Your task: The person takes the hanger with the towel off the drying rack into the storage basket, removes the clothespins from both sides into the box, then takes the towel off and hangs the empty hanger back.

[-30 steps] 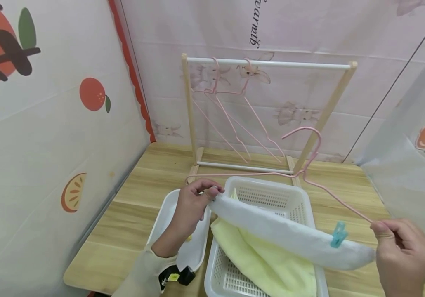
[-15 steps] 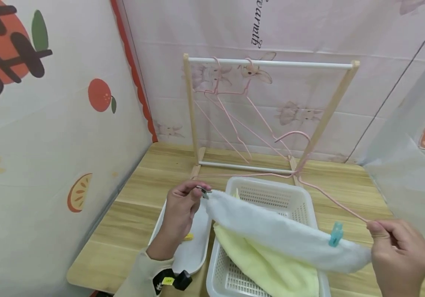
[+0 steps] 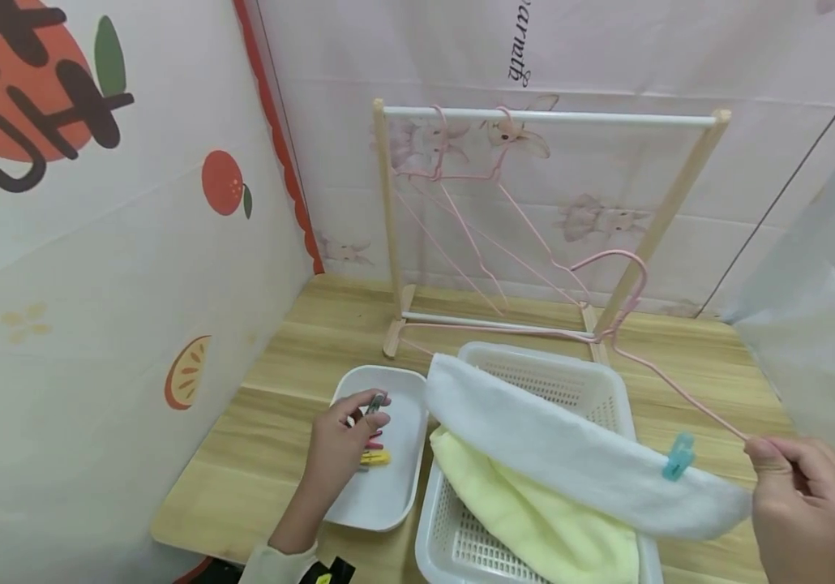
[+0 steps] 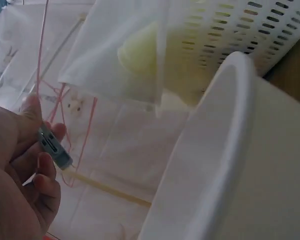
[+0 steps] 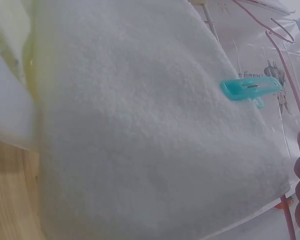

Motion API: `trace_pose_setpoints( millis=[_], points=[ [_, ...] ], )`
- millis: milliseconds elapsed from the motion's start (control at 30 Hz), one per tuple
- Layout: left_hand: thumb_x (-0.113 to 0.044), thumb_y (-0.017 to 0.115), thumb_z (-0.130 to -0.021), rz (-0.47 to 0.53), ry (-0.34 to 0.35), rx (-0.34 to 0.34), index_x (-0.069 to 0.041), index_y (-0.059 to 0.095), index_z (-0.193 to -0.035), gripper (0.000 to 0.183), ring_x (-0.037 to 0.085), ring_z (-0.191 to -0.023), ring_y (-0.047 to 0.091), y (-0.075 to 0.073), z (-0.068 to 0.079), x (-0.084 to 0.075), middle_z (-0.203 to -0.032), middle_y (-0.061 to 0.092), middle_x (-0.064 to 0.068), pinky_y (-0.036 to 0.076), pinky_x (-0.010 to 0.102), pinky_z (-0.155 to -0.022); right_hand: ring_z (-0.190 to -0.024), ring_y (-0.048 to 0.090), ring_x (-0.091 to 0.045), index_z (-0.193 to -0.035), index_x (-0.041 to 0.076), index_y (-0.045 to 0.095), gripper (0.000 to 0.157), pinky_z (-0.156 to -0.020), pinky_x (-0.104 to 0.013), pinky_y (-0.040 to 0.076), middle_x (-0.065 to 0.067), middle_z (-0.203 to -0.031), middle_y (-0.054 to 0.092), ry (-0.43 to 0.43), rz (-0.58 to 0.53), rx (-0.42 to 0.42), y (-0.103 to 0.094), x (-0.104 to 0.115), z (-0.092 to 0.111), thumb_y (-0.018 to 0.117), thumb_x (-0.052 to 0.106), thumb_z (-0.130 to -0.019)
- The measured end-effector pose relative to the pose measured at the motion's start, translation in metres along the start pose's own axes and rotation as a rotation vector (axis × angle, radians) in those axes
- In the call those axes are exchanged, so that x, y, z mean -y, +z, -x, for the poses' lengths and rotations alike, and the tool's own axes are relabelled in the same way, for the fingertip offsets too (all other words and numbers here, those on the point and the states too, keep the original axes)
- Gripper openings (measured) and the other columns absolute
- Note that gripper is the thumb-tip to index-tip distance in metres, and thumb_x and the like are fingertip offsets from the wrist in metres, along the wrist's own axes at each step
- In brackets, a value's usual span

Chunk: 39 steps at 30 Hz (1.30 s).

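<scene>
My right hand (image 3: 811,495) grips the right arm of a pink wire hanger (image 3: 669,385). Over the hanger's lower bar hangs a folded white towel (image 3: 571,446), slanting down to the right above the basket. A teal clothespin (image 3: 678,457) is clipped to the towel's upper edge, near my right hand; the right wrist view shows the same teal clothespin (image 5: 250,88) close up. My left hand (image 3: 340,446) pinches a grey-green clothespin (image 4: 54,147) between thumb and fingers, over the white tray (image 3: 406,487) and apart from the towel. Inside the tray lie a yellow clothespin (image 3: 375,458) and pinkish-red ones.
Under the white towel a yellow towel (image 3: 534,519) lies in a white perforated basket (image 3: 428,543). Behind stands a wooden rack (image 3: 388,211) with a white top rail (image 3: 549,117), where two pink hangers (image 3: 461,219) hang at the left. Printed cloth walls enclose the wooden table (image 3: 242,462).
My left hand has come away from the towel's left end, moving left over the tray with the grey-green clothespin. My right hand still holds the hanger; the view has shifted slightly.
</scene>
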<state>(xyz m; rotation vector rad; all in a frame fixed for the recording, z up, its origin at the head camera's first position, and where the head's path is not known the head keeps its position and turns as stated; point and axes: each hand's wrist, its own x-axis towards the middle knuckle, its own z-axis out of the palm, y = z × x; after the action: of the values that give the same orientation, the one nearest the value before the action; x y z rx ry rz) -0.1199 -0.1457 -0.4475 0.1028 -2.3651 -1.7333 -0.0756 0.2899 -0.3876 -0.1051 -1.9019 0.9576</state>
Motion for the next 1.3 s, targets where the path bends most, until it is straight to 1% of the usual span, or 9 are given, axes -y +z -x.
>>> trace_pose_setpoints(
  millis=[100, 167, 200, 267, 367, 500, 833, 1133, 1300],
  points=[
    [-0.025, 0.078, -0.087, -0.161, -0.05, 0.033, -0.014, 0.074, -0.119, 0.034, 0.019, -0.078, 0.068, -0.002, 0.001, 0.017, -0.089, 0.058, 0.008, 0.057, 0.025, -0.063, -0.063, 0.04, 0.011, -0.076, -0.022, 0.066, 0.019, -0.062, -0.008, 0.031, 0.039, -0.076, 0.053, 0.0, -0.014, -0.022, 0.001, -0.002, 0.001, 0.074, -0.007, -0.085],
    [-0.032, 0.078, -0.086, -0.299, -0.093, 0.064, -0.018, 0.073, -0.121, 0.038, 0.015, -0.078, 0.062, -0.004, 0.002, 0.026, -0.088, 0.054, 0.004, 0.05, 0.027, -0.062, -0.062, 0.04, 0.011, -0.076, -0.021, 0.067, 0.019, -0.061, -0.008, 0.031, 0.039, -0.076, 0.053, -0.015, -0.022, -0.021, 0.0, -0.005, 0.001, 0.074, -0.007, -0.085],
    [-0.035, 0.077, -0.087, -0.364, -0.092, 0.08, -0.018, 0.073, -0.121, 0.039, 0.015, -0.078, 0.059, -0.005, 0.003, 0.03, -0.089, 0.057, 0.002, 0.046, 0.028, -0.061, -0.062, 0.039, 0.01, -0.075, -0.021, 0.067, 0.019, -0.06, -0.008, 0.031, 0.039, -0.076, 0.053, -0.017, -0.023, -0.02, 0.0, -0.005, 0.002, 0.074, -0.007, -0.085],
    [-0.036, 0.076, -0.086, -0.491, -0.076, 0.114, -0.019, 0.074, -0.121, 0.039, 0.015, -0.078, 0.049, -0.007, 0.004, 0.036, -0.093, 0.065, 0.0, 0.04, 0.029, -0.061, -0.061, 0.039, 0.01, -0.075, -0.022, 0.066, 0.018, -0.06, -0.008, 0.03, 0.037, -0.075, 0.054, -0.01, -0.037, -0.032, 0.0, -0.005, 0.002, 0.074, -0.009, -0.084],
    [-0.034, 0.079, -0.085, -0.646, -0.022, 0.164, -0.016, 0.075, -0.118, 0.038, 0.015, -0.083, 0.051, -0.006, 0.008, 0.045, -0.104, 0.072, 0.001, 0.044, 0.031, -0.065, -0.061, 0.039, 0.009, -0.074, -0.023, 0.066, 0.018, -0.06, -0.007, 0.03, 0.036, -0.074, 0.054, 0.013, -0.035, -0.046, 0.0, -0.001, 0.001, 0.074, -0.01, -0.084],
    [-0.031, 0.082, -0.082, -0.782, 0.036, 0.195, -0.013, 0.075, -0.117, 0.04, 0.018, -0.089, 0.055, -0.002, 0.011, 0.055, -0.111, 0.072, 0.005, 0.046, 0.034, -0.067, -0.062, 0.04, 0.009, -0.075, -0.024, 0.064, 0.018, -0.061, -0.006, 0.031, 0.036, -0.074, 0.054, 0.017, -0.043, -0.045, 0.0, 0.005, 0.001, 0.073, -0.011, -0.084],
    [-0.027, 0.085, -0.076, -0.974, 0.099, 0.192, -0.015, 0.076, -0.114, 0.041, 0.021, -0.086, 0.052, 0.005, 0.015, 0.069, -0.106, 0.068, 0.005, 0.045, 0.037, -0.066, -0.063, 0.041, 0.007, -0.073, -0.026, 0.061, 0.023, -0.061, -0.007, 0.031, 0.031, -0.074, 0.058, -0.014, -0.156, -0.049, 0.001, 0.003, 0.002, 0.074, -0.01, -0.083],
    [-0.033, 0.086, -0.076, -1.012, 0.127, 0.182, -0.016, 0.075, -0.114, 0.043, 0.021, -0.086, 0.051, 0.007, 0.018, 0.063, -0.105, 0.067, 0.006, 0.044, 0.035, -0.063, -0.065, 0.043, 0.009, -0.074, -0.027, 0.061, 0.027, -0.064, -0.006, 0.032, 0.032, -0.076, 0.058, -0.04, -0.163, -0.047, 0.001, 0.005, 0.002, 0.075, -0.007, -0.085],
    [-0.039, 0.085, -0.078, -1.009, 0.197, 0.133, -0.016, 0.076, -0.112, 0.042, 0.018, -0.082, 0.051, 0.008, 0.017, 0.052, -0.104, 0.069, 0.004, 0.041, 0.028, -0.058, -0.066, 0.042, 0.01, -0.074, -0.027, 0.061, 0.029, -0.066, -0.006, 0.033, 0.033, -0.076, 0.058, -0.057, -0.16, -0.049, 0.001, 0.004, 0.002, 0.076, -0.004, -0.085]
  ],
)
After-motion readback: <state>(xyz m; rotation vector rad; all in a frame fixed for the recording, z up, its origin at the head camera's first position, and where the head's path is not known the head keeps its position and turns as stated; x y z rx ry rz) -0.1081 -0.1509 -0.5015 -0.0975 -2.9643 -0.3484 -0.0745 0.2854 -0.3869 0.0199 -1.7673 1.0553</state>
